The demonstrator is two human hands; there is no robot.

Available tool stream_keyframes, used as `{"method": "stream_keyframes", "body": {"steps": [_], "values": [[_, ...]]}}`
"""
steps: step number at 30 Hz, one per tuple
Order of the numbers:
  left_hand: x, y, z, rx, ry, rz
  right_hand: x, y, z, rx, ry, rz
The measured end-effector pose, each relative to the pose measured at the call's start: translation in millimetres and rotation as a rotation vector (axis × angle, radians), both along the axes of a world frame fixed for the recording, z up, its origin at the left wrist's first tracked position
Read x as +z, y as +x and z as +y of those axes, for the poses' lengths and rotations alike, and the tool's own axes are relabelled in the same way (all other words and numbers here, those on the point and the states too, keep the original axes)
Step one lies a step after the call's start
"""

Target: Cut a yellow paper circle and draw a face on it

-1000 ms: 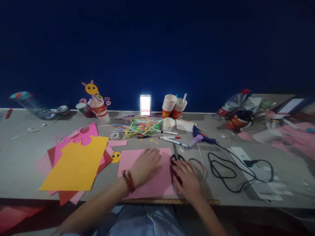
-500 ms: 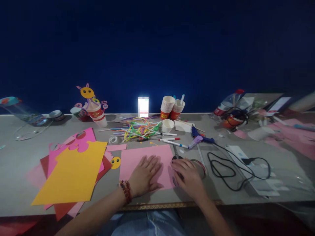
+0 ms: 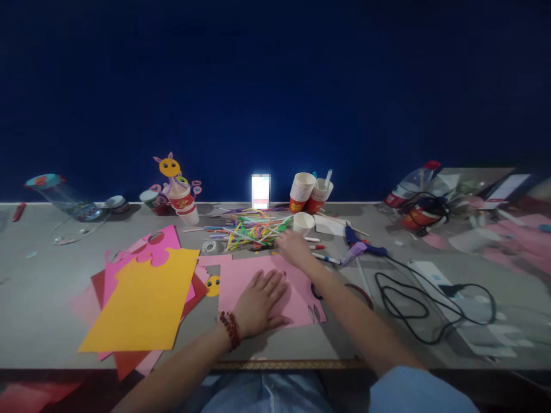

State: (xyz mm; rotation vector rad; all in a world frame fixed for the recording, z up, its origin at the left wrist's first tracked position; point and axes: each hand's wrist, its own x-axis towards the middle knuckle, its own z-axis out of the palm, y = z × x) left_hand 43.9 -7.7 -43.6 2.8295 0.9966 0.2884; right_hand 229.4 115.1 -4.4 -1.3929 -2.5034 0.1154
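Observation:
My left hand [image 3: 263, 304], a beaded bracelet at its wrist, lies flat with fingers out on a pink sheet [image 3: 235, 287]. Two small leaf-shaped holes show near that sheet's lower right corner. My right hand [image 3: 295, 249] reaches across the sheet's far edge to the pile of coloured pipe cleaners [image 3: 245, 235]. Its fingers point down at the pile's right side, over the left ends of several markers [image 3: 318, 247]; whether they grip anything is hidden. A dark scissor handle [image 3: 316, 291] shows partly beside my right forearm. A yellow face disc [image 3: 212, 285] lies left of the sheet.
Yellow card [image 3: 146, 304] tops a paper stack at left. Behind stand a cup figure [image 3: 181, 201], a lit phone [image 3: 260, 192], stacked paper cups [image 3: 302, 192] and a bottle [image 3: 408, 189]. A blue glue gun [image 3: 365, 245] and its cable lie right, near a power strip [image 3: 447, 304].
My right hand has left the pink sheet's right edge and moved forward and left to the pipe cleaners and markers. My left hand stays flat on the sheet. The view has shifted slightly.

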Motion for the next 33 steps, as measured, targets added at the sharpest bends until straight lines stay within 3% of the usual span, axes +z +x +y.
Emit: {"method": "stream_keyframes", "body": {"steps": [8,12,16,21,24,33], "values": [[4.5,0.8,2.4,0.015,-0.042,-0.084,28.4,27.6,-31.0,0.053,0.001,0.352],[22.8,-0.9,-4.5,0.078,0.058,-0.316,35.5,40.9,-65.5,-0.005,-0.033,0.572],[48.6,-3.7,-5.6,0.258,0.249,-0.458,39.9,39.1,-101.6,-0.041,-0.233,0.89],[62.2,-2.2,5.9,0.239,0.057,-0.19,41.8,14.2,-127.0,-0.124,-0.264,1.115],[64.3,2.1,5.1,0.179,-0.002,-0.15,38.9,4.0,-130.7,-0.139,-0.411,1.18],[81.5,2.0,-30.9,0.071,-0.262,-0.013,42.7,13.4,-171.5,-0.17,-0.586,1.238]]}}
